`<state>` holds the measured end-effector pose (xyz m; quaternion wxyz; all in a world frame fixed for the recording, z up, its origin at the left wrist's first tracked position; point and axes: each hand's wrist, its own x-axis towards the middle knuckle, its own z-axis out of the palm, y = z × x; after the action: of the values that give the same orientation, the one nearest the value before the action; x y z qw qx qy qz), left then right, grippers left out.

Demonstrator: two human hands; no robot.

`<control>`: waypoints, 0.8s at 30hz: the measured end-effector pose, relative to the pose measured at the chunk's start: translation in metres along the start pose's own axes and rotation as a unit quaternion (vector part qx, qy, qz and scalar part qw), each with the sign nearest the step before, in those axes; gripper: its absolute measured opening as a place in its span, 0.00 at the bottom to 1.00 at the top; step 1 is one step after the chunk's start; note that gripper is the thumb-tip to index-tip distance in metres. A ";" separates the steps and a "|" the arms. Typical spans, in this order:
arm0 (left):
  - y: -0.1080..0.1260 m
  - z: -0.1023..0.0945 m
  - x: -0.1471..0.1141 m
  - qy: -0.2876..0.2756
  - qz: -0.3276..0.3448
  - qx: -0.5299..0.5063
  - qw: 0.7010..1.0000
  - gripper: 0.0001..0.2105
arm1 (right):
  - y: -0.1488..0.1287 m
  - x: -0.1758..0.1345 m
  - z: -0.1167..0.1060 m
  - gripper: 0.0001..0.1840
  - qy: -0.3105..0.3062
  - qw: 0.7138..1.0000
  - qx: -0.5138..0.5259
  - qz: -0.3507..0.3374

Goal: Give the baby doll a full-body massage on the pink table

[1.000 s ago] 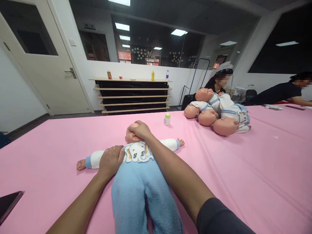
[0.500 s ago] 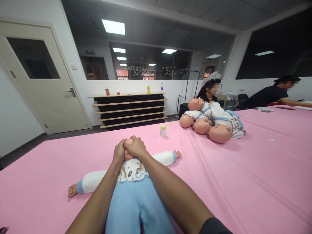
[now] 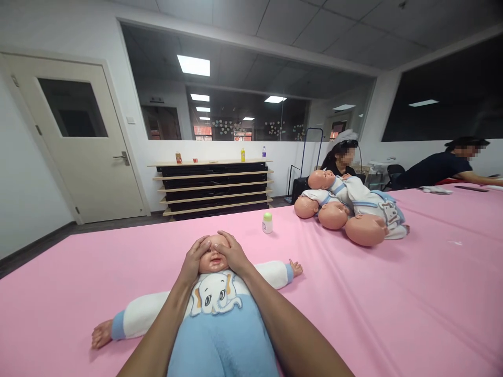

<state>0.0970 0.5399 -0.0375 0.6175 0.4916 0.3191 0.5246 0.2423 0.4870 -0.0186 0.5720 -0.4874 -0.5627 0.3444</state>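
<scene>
A baby doll (image 3: pixel 223 345) lay on its back on the table (image 3: pixel 353 314), at the near side and a little left of the middle, with its head (image 3: pixel 214 263) pointing to the far edge. The person's left hand (image 3: pixel 195 257) was laid on the left side of this head, and the right hand (image 3: pixel 234 256) on the right side. The grip of each hand was rather open: the palms were curved against the cheeks, and the fingers rested over the forehead and the eyes, not closed into a fist. Between the two hands the mouth of the doll could be seen. Both forearms passed over its body, one on each side of the elephant patch (image 3: pixel 216 298) on the chest. The white sleeves of the doll were stretched out to left and right, and its lower part, in blue cloth, was cut by the near border of the view.

Beyond the right hand, near the far edge, a small bottle (image 3: pixel 267 224) with a green cap stood upright. Farther to the right, several other dolls (image 3: pixel 363 230) lay in a pile, touching one another. Behind them was a co-worker (image 3: pixel 340 165), and at the far right another person (image 3: pixel 432 170) in dark clothes leaned over the table.
</scene>
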 end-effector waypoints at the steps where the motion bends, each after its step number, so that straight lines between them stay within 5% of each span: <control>1: -0.001 0.000 0.000 -0.004 -0.007 -0.011 1.000 0.33 | 0.003 0.002 -0.001 0.30 0.001 1.000 0.020 0.007; 9: -0.003 0.001 -0.001 -0.009 -0.008 -0.060 0.998 0.31 | 0.017 0.011 -0.002 0.34 -0.064 0.986 0.154 0.027; 24: -0.002 0.002 -0.004 -0.030 -0.007 -0.090 0.995 0.31 | 0.029 0.018 0.001 0.31 -0.072 0.975 0.206 0.036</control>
<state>0.0988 0.5356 -0.0391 0.6722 0.4475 0.2554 0.5317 0.2486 0.5127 -0.0403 0.6053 -0.3534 -0.5012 0.5075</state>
